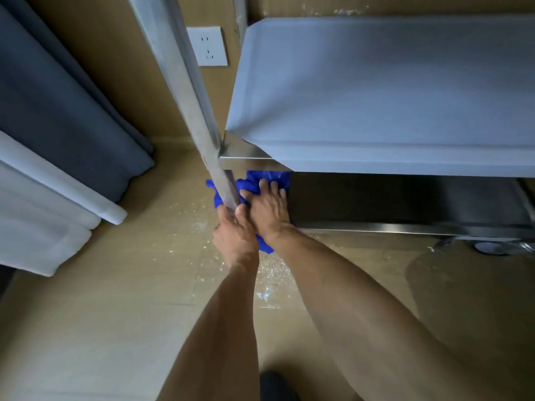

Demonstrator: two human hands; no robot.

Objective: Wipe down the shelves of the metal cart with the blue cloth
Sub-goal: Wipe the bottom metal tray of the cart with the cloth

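Cloth: one blue cloth (254,183), bunched at the left end of the lower shelf (405,204); part spills past the corner post (185,91) and a tail hangs off the front edge, below the right wrist.
Right hand: the right hand (267,209) lies palm down on the cloth, fingers (264,186) spread and flat; this looks like pressing to scrub the corner, not gripping.
Left hand: the left hand (234,235) is at the foot of the post, fingers curled round it and thumb tip touching the right hand; likely it steadies the cart on its wheels, or braces the person's reach. Whether it also pinches cloth cannot be told.
Shelves: two in view. The upper shelf (376,91) is pale and bare; the lower one is dark in its shadow and bare to the right of the cloth.
Cart: metal, one wheel (489,246) seen at the right, standing close to a wall with one socket (207,46).
Other: curtains (58,111) hang at the left, well apart from the cart.
Step, as judged: wiping the lower shelf's left corner; the rest of that shelf seems not yet reached.
Hands: two, both bare.
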